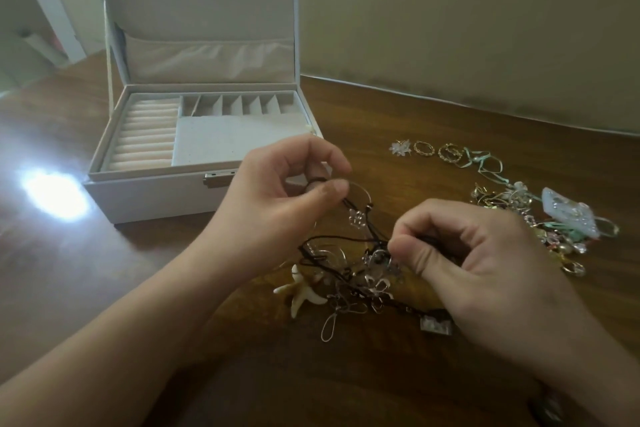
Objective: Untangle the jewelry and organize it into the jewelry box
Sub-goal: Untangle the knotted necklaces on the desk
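Note:
A tangle of dark cords and silver charms (349, 274) lies on the wooden table (346, 374), with a white starfish charm (301, 291) at its left. My left hand (277, 198) pinches a dark cord and a thin silver hoop (360, 191) above the tangle. My right hand (478, 267) pinches another part of the cord at the tangle's right side. The white jewelry box (156, 194) stands open at the back left, with ring rolls and small compartments showing.
A second heap of jewelry (540, 218) with green ribbon and a clear piece lies at the right. Two gold rings (436, 151) and a small white flower piece (400, 147) lie in a row behind it. A wall runs along the table's back edge.

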